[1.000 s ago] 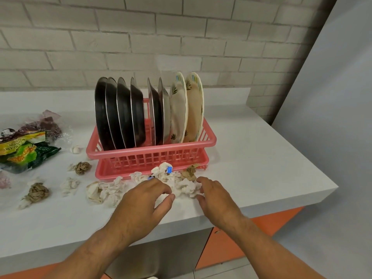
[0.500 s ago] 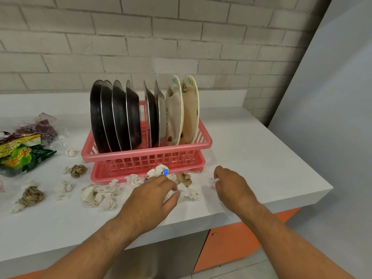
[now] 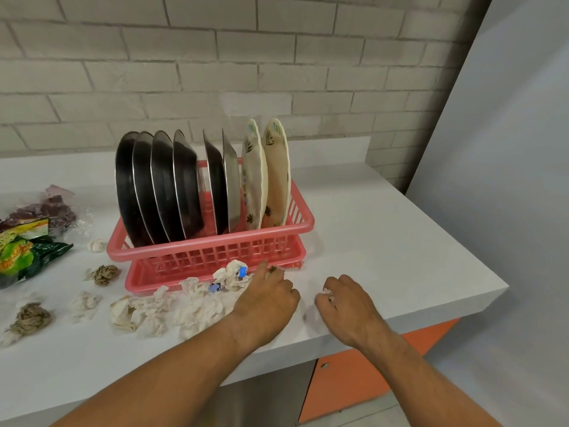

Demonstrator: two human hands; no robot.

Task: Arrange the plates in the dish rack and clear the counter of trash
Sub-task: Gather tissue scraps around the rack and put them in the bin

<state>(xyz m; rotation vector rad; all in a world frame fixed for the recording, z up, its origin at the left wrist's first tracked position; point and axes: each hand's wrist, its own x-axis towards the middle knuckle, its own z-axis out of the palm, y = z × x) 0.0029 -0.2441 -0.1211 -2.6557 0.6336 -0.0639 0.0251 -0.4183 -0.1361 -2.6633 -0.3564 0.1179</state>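
I look down on a white tabletop [image 3: 385, 241] set against a pale brick wall [image 3: 215, 72]. A pink dish rack [image 3: 215, 246] stands on it and holds eight plates upright in a row. Six dark metal plates [image 3: 160, 186] are on the left and two cream leaf-patterned plates [image 3: 277, 174] on the right.

Just in front of the rack lies a pile of crumpled white tissues [image 3: 172, 309], with a crumpled blue-and-white wrapper [image 3: 234, 274] among them. My left hand [image 3: 264, 303] rests palm down at the right end of that pile. Its index finger stretches forward to a small brown paper scrap [image 3: 272, 268] beside the rack's tray. I cannot tell whether its other fingers hold anything.

My right hand [image 3: 348, 306] is just beside it, near the tabletop's front edge, fingers curled round a small white scrap [image 3: 326, 292].

Further left lie brown paper balls [image 3: 104, 274], and green snack packets [image 3: 27, 257] sit at the far left edge.
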